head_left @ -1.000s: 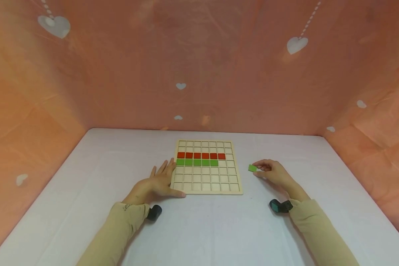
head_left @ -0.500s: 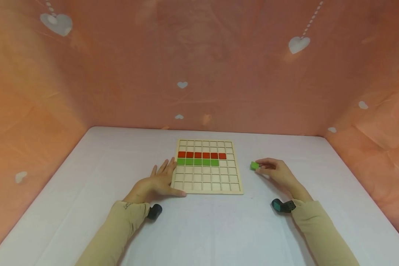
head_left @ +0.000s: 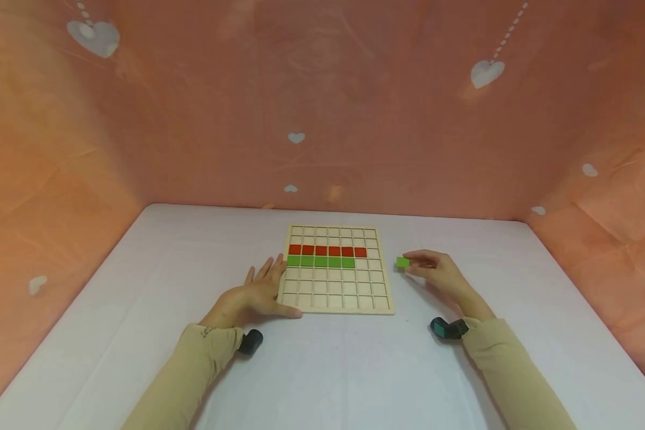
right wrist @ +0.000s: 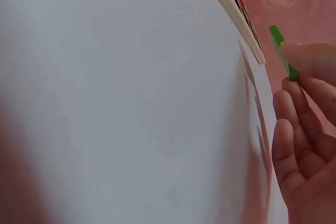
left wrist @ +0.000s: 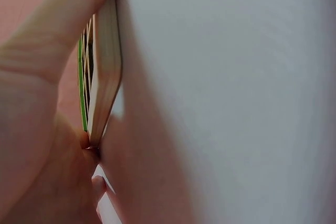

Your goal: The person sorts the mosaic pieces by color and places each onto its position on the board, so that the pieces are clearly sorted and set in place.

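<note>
A pale wooden grid board (head_left: 335, 288) lies flat on the white table, with a row of red tiles (head_left: 321, 251) and, just below it, a row of green tiles (head_left: 321, 261) in its cells. Against the board's left side and near-left corner rests my left hand (head_left: 255, 297), fingers spread and straight. Its thumb lies at the board's edge (left wrist: 106, 56) in the left wrist view. Between thumb and fingertips, my right hand (head_left: 439, 276) pinches a loose green square tile (head_left: 402, 263), held above the table just right of the board. The right wrist view shows that tile (right wrist: 283, 53) edge-on.
The white-covered table (head_left: 344, 370) extends around the board on all sides. Behind it hangs an orange-pink cloth (head_left: 355, 149) with pale heart shapes, and similar cloth stands at the left and right.
My right hand draws slightly back to the right, then moves left and a little farther away, bringing the green tile nearer the board. The tile's tilt changes. My left hand stays in place.
</note>
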`<act>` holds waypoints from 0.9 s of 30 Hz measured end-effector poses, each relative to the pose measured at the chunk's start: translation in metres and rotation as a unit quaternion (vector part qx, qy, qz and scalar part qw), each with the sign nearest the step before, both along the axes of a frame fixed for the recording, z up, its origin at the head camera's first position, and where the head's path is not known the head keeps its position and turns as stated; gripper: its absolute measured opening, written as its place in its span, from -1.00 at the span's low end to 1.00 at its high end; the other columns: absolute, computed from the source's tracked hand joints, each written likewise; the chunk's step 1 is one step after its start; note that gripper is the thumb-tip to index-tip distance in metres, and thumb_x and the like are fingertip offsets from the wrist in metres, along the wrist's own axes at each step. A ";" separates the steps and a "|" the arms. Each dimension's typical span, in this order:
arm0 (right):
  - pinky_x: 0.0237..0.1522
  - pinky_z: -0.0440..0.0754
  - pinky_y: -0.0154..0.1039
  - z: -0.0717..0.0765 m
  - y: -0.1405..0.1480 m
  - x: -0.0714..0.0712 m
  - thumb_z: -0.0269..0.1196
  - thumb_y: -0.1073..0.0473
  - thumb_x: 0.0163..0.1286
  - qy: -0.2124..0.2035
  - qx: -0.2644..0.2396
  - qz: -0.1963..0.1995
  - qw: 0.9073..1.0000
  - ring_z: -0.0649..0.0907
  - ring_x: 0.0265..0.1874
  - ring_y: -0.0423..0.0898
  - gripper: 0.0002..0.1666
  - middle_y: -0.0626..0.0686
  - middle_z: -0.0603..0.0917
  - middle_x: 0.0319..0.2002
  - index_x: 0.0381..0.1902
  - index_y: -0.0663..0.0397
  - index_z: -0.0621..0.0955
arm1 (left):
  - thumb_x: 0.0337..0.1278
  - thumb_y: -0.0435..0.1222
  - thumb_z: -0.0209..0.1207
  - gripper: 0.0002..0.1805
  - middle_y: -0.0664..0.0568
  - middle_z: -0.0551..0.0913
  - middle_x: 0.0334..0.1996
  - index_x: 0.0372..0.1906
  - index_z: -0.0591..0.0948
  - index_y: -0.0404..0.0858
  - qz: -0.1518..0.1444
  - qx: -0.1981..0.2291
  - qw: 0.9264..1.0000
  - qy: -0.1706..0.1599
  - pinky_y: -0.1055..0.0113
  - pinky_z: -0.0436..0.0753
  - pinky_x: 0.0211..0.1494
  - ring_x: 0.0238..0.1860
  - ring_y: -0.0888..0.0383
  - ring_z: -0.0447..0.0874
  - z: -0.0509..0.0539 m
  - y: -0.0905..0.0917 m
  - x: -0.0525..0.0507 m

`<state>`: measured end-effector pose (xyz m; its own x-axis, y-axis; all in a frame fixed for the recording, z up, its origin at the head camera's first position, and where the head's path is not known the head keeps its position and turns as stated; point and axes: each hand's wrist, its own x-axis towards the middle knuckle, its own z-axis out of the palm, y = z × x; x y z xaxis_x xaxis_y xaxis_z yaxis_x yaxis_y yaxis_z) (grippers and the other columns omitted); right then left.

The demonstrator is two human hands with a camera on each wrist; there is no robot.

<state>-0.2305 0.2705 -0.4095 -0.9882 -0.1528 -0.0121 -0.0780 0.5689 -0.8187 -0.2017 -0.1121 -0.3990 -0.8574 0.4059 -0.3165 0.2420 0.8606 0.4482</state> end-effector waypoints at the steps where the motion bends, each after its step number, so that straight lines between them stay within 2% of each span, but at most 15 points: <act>1: -0.17 0.51 -0.44 0.001 -0.001 0.000 0.34 0.16 0.24 0.002 0.002 0.004 1.000 0.57 -0.21 -0.28 -0.50 0.16 0.66 -0.04 0.13 0.22 0.58 | -0.05 0.17 0.31 0.29 -0.25 -0.35 0.52 0.49 -0.20 -0.44 -0.001 -0.001 1.000 0.001 -0.22 -0.35 0.48 0.53 -0.20 -0.42 0.000 0.000 0.000; 12: -0.15 0.48 -0.31 0.005 -0.023 -0.006 0.35 0.15 0.24 -0.002 0.006 0.026 1.000 0.57 -0.20 -0.16 -0.51 0.13 0.67 -0.14 0.11 0.22 0.59 | -0.04 0.17 0.31 0.29 -0.25 -0.35 0.53 0.49 -0.21 -0.44 0.000 -0.007 1.000 -0.003 -0.21 -0.35 0.48 0.53 -0.20 -0.42 0.001 0.000 0.000; 21: -0.16 0.49 -0.30 0.002 -0.036 -0.010 0.34 0.19 0.24 -0.008 -0.005 0.038 0.999 0.57 -0.23 -0.12 -0.54 0.15 0.67 -0.18 0.09 0.23 0.60 | -0.06 0.17 0.31 0.29 -0.26 -0.33 0.52 0.49 -0.20 -0.44 0.000 -0.004 1.000 0.003 -0.22 -0.34 0.48 0.53 -0.21 -0.40 0.001 0.001 0.000; 27: -0.18 0.50 -0.30 0.001 -0.042 -0.012 0.34 0.23 0.23 0.006 -0.009 0.061 0.998 0.59 -0.24 -0.15 -0.56 0.14 0.69 -0.21 0.06 0.27 0.60 | -0.06 0.17 0.32 0.30 -0.26 -0.33 0.52 0.49 -0.21 -0.43 0.003 -0.001 1.000 0.002 -0.22 -0.36 0.48 0.53 -0.20 -0.41 0.000 0.001 0.000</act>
